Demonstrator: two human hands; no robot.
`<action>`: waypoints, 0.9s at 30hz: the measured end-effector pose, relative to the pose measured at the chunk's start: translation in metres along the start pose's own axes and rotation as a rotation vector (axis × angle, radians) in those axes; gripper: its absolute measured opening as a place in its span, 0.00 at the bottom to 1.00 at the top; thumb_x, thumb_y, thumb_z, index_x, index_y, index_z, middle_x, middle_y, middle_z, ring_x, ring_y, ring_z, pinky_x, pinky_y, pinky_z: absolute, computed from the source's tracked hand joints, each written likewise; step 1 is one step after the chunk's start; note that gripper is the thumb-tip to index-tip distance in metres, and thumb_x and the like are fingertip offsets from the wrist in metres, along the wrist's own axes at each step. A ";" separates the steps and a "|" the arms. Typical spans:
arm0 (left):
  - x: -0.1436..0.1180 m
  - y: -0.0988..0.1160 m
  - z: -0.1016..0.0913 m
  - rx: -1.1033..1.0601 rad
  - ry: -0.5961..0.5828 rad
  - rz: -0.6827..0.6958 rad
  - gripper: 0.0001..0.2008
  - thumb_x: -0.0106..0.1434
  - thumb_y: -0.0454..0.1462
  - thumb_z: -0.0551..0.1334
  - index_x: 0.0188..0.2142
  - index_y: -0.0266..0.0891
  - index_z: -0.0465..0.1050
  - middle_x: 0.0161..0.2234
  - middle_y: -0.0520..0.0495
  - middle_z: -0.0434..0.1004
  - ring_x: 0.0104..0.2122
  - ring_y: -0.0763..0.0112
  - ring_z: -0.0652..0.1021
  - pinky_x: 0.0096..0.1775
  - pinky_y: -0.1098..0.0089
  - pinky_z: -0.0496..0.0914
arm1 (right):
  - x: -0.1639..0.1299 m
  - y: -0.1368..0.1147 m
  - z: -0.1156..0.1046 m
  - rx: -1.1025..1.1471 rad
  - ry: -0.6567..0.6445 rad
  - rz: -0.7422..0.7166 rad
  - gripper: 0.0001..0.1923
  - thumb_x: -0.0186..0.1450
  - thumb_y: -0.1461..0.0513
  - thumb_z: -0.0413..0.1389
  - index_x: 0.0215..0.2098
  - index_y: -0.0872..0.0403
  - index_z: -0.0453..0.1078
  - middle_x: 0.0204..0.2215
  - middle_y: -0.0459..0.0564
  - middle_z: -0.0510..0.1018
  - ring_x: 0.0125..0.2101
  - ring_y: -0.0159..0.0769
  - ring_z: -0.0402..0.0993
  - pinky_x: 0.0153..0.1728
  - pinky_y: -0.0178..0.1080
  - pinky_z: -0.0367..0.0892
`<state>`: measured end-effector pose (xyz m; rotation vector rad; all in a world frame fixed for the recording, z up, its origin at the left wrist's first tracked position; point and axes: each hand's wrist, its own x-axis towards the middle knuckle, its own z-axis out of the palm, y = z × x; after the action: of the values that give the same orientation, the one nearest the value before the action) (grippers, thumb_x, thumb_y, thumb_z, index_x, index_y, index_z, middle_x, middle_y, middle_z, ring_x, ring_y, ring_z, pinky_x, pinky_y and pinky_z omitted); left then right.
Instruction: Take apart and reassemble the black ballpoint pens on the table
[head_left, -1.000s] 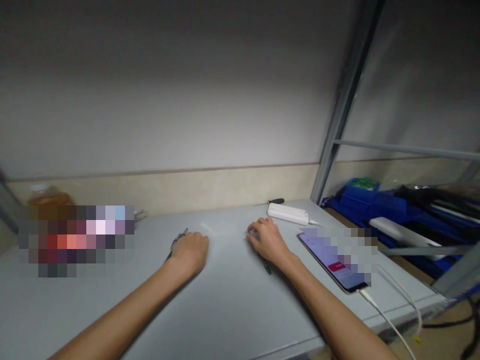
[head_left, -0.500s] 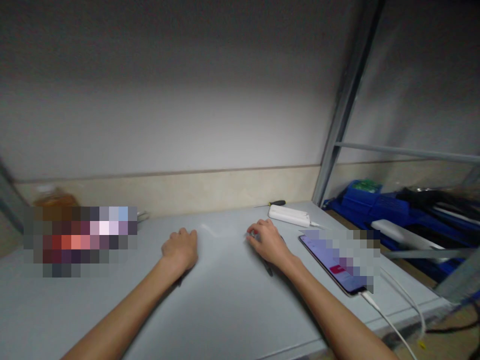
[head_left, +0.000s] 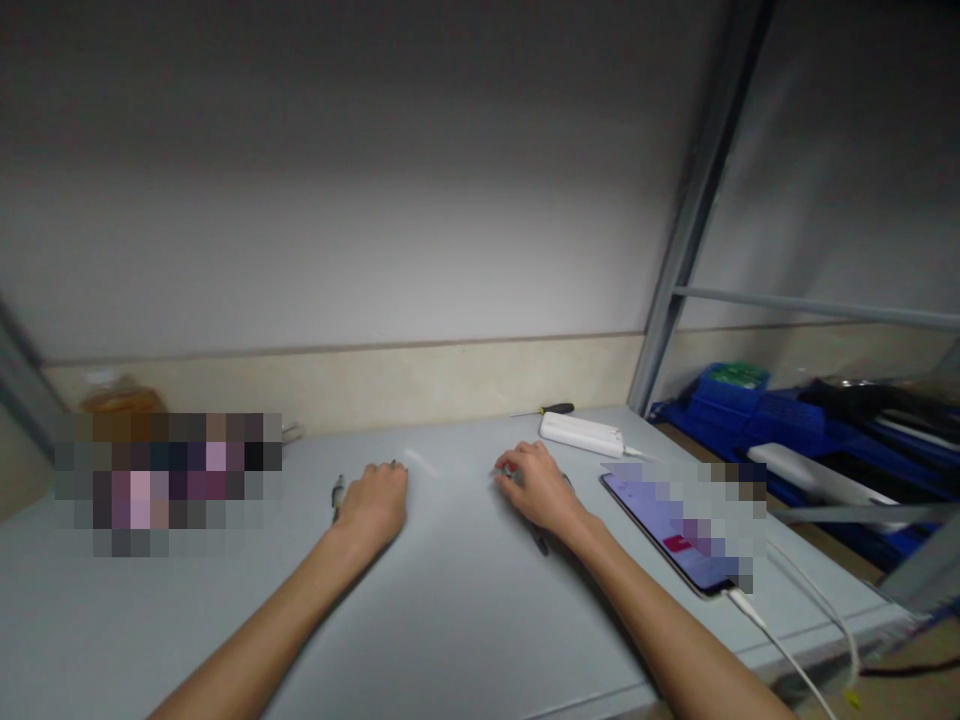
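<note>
Evidently, a dark pen (head_left: pixel 337 496) lies on the grey table (head_left: pixel 465 600), just beside the left hand (head_left: pixel 377 505), which rests knuckles-up with fingers curled; whether it grips anything cannot be told. Right of that pen, the right hand (head_left: pixel 538 488) covers another dark pen (head_left: pixel 539 540), fingers bent loosely. Farther right lie a phone (head_left: pixel 660 530) and white power bank (head_left: pixel 582 434).
</note>
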<state>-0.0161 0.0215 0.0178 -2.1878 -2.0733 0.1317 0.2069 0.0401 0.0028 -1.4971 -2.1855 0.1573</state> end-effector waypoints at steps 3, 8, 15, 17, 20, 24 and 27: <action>0.000 0.001 0.000 -0.018 -0.005 0.015 0.19 0.57 0.24 0.47 0.41 0.29 0.73 0.39 0.30 0.76 0.43 0.56 0.76 0.39 0.60 0.71 | 0.000 0.000 -0.001 0.007 -0.004 -0.008 0.10 0.61 0.61 0.52 0.39 0.55 0.73 0.35 0.53 0.73 0.40 0.40 0.63 0.42 0.39 0.57; -0.002 0.012 -0.003 -0.061 0.018 0.071 0.16 0.59 0.26 0.47 0.39 0.27 0.72 0.39 0.30 0.75 0.41 0.54 0.76 0.39 0.59 0.70 | -0.001 0.000 -0.001 0.042 0.014 -0.030 0.10 0.62 0.61 0.53 0.39 0.55 0.73 0.34 0.53 0.74 0.40 0.40 0.64 0.43 0.39 0.58; -0.005 0.039 0.002 -0.266 0.192 0.454 0.18 0.63 0.26 0.44 0.48 0.36 0.64 0.44 0.42 0.68 0.38 0.67 0.76 0.41 0.66 0.69 | 0.001 -0.007 -0.002 0.362 -0.035 -0.133 0.16 0.64 0.54 0.50 0.42 0.56 0.72 0.26 0.48 0.75 0.27 0.32 0.68 0.32 0.34 0.61; -0.004 0.041 0.004 -0.324 0.258 0.559 0.17 0.65 0.27 0.44 0.48 0.37 0.63 0.42 0.43 0.68 0.42 0.67 0.74 0.44 0.67 0.68 | 0.002 -0.007 -0.005 0.419 -0.047 -0.078 0.18 0.65 0.52 0.48 0.38 0.57 0.73 0.21 0.46 0.73 0.22 0.30 0.65 0.27 0.33 0.58; -0.002 0.040 0.007 -0.390 0.359 0.676 0.14 0.68 0.34 0.45 0.50 0.39 0.62 0.42 0.45 0.69 0.44 0.68 0.72 0.46 0.67 0.68 | 0.003 -0.004 -0.007 0.477 -0.028 0.008 0.21 0.64 0.51 0.47 0.28 0.57 0.71 0.16 0.44 0.68 0.19 0.28 0.61 0.23 0.32 0.54; 0.003 0.036 0.010 -0.357 0.456 0.716 0.14 0.68 0.39 0.46 0.48 0.38 0.64 0.41 0.44 0.71 0.43 0.67 0.72 0.46 0.66 0.67 | 0.003 0.000 -0.006 0.637 -0.211 0.029 0.26 0.62 0.47 0.48 0.15 0.56 0.63 0.11 0.42 0.62 0.14 0.25 0.53 0.18 0.31 0.49; 0.007 0.027 0.013 -0.334 0.491 0.637 0.15 0.68 0.41 0.46 0.43 0.36 0.67 0.38 0.44 0.72 0.41 0.67 0.72 0.44 0.66 0.67 | 0.004 0.001 -0.005 0.784 -0.225 0.100 0.25 0.61 0.46 0.48 0.16 0.56 0.61 0.10 0.40 0.59 0.12 0.24 0.50 0.16 0.30 0.47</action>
<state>0.0091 0.0275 0.0014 -2.6430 -1.1622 -0.6679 0.2094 0.0434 0.0084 -1.1511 -1.8495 1.1168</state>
